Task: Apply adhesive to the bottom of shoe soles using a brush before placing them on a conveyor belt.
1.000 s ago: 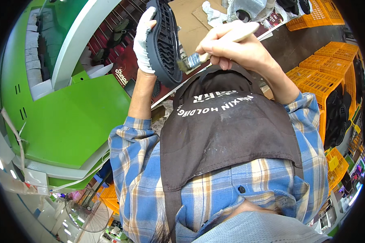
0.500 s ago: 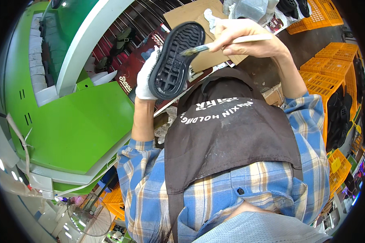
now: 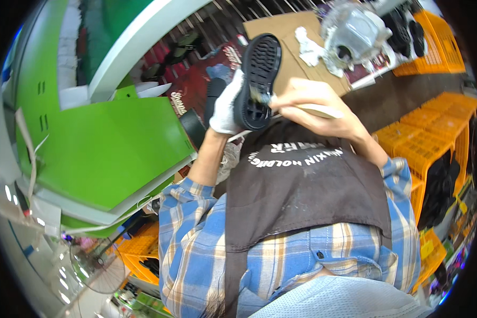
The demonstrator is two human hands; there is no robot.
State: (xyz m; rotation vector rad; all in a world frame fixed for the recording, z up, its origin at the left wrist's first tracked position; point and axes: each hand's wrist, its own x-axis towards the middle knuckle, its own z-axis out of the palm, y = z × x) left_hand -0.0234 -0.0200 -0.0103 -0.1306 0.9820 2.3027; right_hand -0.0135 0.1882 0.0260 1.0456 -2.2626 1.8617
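My left hand (image 3: 229, 108), in a white glove, grips a black shoe sole (image 3: 263, 58) from its left side, long side roughly upright. Its ribbed, hollowed face is turned toward me. In my right hand (image 3: 315, 95), which is bare, a brush (image 3: 326, 111) with a pale handle is pinched between thumb and fingers. Its bristles touch or hover just over the lower half of the sole; blur hides which. Another black piece (image 3: 212, 98), perhaps a second sole, shows just left of the gloved hand.
Beyond my hands lie a cardboard sheet (image 3: 281, 24), crumpled white tissue (image 3: 308, 47) and a clear plastic container (image 3: 358, 32). Dark red boxes (image 3: 188, 95) lie on a rack. A green machine table (image 3: 100, 153) stands left; orange crates (image 3: 413, 140) line the right.
The sole has turned more edge-on, and the brush has moved down toward its lower end. My right hand is lower. The black piece beside the glove has come into sight; the whole view has shifted.
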